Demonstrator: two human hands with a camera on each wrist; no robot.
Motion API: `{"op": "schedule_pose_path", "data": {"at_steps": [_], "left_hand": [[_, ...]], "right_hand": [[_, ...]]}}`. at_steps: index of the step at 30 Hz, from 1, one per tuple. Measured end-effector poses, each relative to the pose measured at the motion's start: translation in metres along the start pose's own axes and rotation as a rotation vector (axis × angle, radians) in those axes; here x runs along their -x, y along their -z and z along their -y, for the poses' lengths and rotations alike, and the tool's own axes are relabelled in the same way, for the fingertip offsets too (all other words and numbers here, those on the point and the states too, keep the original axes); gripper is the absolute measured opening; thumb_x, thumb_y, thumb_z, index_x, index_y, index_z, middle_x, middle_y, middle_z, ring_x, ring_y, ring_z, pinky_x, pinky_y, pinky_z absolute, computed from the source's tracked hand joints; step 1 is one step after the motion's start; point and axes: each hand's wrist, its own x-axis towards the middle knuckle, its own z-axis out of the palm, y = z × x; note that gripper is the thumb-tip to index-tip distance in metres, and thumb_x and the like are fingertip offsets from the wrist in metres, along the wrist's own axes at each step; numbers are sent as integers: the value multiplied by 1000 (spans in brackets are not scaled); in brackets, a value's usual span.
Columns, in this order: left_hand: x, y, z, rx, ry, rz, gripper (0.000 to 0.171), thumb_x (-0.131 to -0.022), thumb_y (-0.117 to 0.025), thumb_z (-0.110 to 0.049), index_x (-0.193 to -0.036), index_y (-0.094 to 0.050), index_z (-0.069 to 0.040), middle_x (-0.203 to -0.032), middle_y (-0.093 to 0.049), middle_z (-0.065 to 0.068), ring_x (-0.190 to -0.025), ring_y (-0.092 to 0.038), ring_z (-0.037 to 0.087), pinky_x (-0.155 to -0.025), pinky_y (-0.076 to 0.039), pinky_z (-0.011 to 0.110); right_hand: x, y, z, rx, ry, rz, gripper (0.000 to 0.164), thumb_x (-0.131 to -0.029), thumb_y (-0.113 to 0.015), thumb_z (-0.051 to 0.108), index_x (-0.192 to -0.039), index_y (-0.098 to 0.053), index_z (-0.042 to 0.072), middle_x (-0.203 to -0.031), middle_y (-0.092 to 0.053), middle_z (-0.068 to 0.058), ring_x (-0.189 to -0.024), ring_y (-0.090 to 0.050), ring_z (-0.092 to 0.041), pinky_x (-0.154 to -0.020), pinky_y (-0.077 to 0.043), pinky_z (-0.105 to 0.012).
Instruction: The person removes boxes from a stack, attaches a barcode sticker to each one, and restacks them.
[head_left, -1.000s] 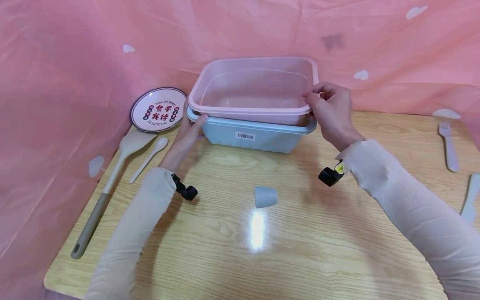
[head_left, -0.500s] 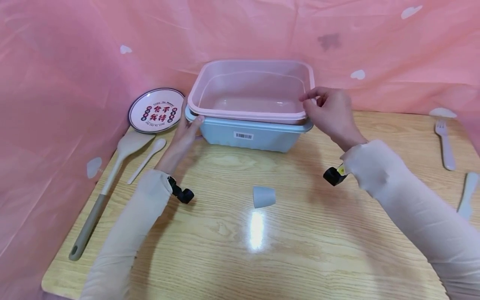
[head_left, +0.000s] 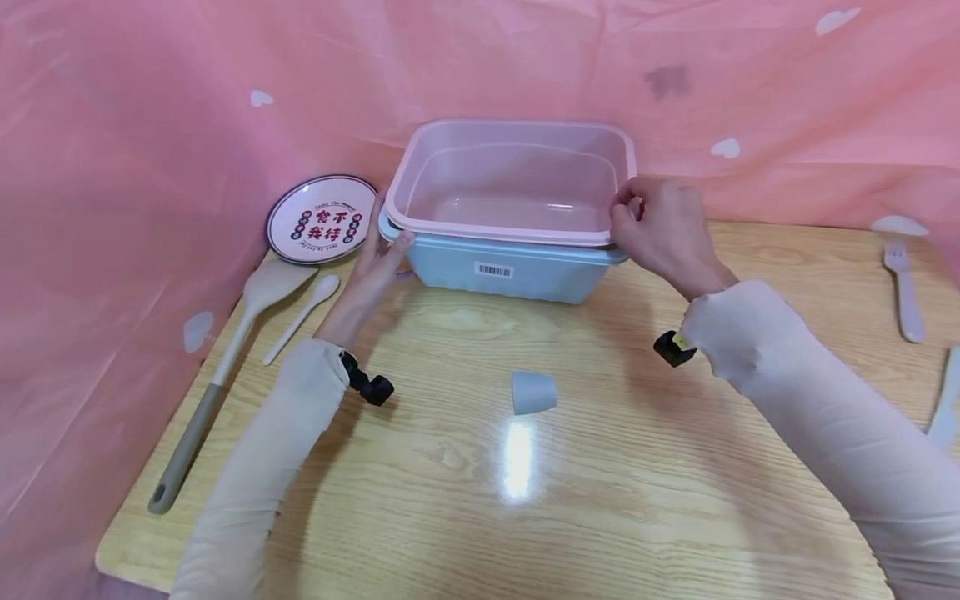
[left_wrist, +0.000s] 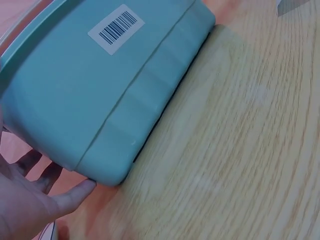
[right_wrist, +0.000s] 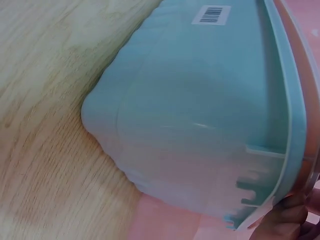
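Note:
A pink plastic basin [head_left: 517,179] sits nested in a light blue basin [head_left: 502,271], its rim standing slightly above the blue one. My left hand [head_left: 378,254] holds the blue basin's left end, thumb on the front corner below the rim. In the left wrist view, fingers [left_wrist: 75,197] of that hand touch the basin's side and lower corner. At the right end, my right hand [head_left: 663,229] pinches the pink basin's rim near the front corner. The right wrist view shows curled fingers [right_wrist: 287,220] at the rims, with the contact partly hidden.
A small grey-blue cup [head_left: 534,392] lies on its side on the wooden table [head_left: 450,517]. Left are a plate [head_left: 322,218], a spatula [head_left: 217,375] and a white spoon [head_left: 303,318]. A fork [head_left: 903,292] and a pale knife [head_left: 947,400] lie right. Pink cloth [head_left: 525,58] stands behind.
The pink basin has sunk a little lower into the blue one. My right fingers have drawn in closer around its right rim. The left hand keeps its hold.

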Motion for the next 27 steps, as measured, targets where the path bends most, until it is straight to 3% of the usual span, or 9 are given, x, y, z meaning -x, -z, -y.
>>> {"op": "schedule_pose_path", "data": {"at_steps": [7,22,27], "left_hand": [[2,-4,-3,20,27,2,97,-72,-65,-64,-150,-7,-52,-163,-11,0,-146,-24,35,-107,-36,63],[5,0,-4,11,56,4,90,-78,-64,-61,-148,-7,-56,-163,-9,-1,-146,-23,35,-108,-36,62],[4,5,-4,-1,38,2,88,-81,-65,-56,-149,-10,-51,-162,-13,0,-146,-24,34,-106,-37,64]], "right_hand": [[1,-5,-4,40,78,-46,25,-83,-41,10,-74,-64,4,-55,-54,-9,-55,-48,-23,-43,-32,-26],[5,-15,-5,2,92,-61,26,-85,-43,12,-80,-67,3,-64,-60,-11,-59,-50,-23,-47,-33,-22],[5,-15,-4,-2,105,-33,26,-87,-42,13,-82,-66,4,-64,-58,-11,-57,-49,-22,-46,-33,-23]]}}
